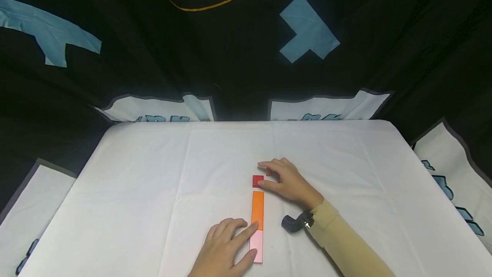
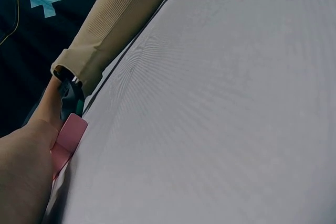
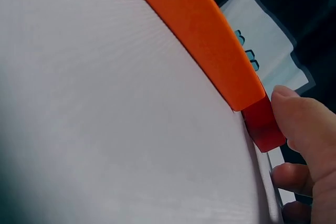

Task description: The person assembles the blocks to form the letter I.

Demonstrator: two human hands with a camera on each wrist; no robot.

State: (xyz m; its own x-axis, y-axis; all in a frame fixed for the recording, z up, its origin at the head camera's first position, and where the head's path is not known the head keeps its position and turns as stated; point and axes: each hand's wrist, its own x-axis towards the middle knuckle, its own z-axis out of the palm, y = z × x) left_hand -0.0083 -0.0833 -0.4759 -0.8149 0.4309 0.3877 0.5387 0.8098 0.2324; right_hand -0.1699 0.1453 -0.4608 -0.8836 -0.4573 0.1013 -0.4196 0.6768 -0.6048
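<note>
A red cube-like block, an orange bar and a pink block lie in one line on the white table. Orange and pink touch end to end; a narrow gap parts orange from red. My left hand rests beside the pink block, index fingertip over the orange-pink joint and thumb tip on the pink block's left side. With its thumb, my right hand touches the red block, while the index finger reaches past it, apart from it. The right wrist view shows the red block against that thumb.
The white-covered table spreads around the blocks. A dark curtain with blue and yellow shapes hangs behind its far edge. A dark wrist-worn device sticks out from the right sleeve.
</note>
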